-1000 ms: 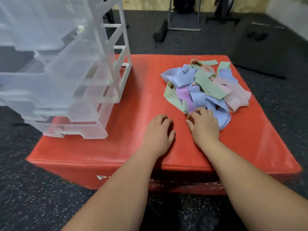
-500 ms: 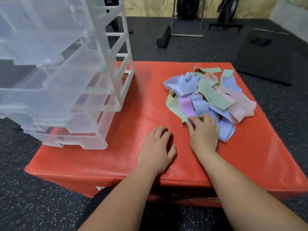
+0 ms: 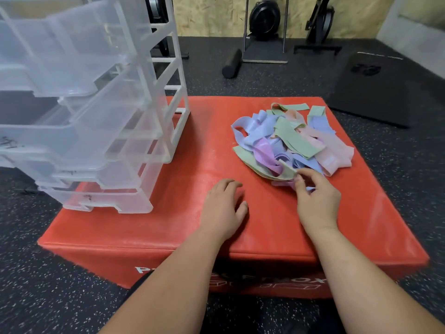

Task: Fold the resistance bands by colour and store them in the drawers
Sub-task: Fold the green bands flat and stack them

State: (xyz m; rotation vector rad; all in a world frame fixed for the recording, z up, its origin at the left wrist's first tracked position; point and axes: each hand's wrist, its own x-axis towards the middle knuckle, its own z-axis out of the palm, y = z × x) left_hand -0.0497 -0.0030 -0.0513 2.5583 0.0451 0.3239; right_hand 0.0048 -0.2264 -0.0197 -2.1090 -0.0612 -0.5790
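While resting the left hand [image 3: 222, 208] flat with relaxed fingers on the red box [image 3: 168, 225], pinches a green band [image 3: 287, 168] with the right hand [image 3: 315, 201] at the near edge of the resistance bands [image 3: 289, 141] piled on its right half, well apart from the clear drawers [image 3: 96, 131] pulled out at left.

Translucent smooth plastic drawers [image 3: 79, 112] stand on a glossy red vinyl-looking box [image 3: 183, 237], beside matt cloth-like bands [image 3: 293, 141].
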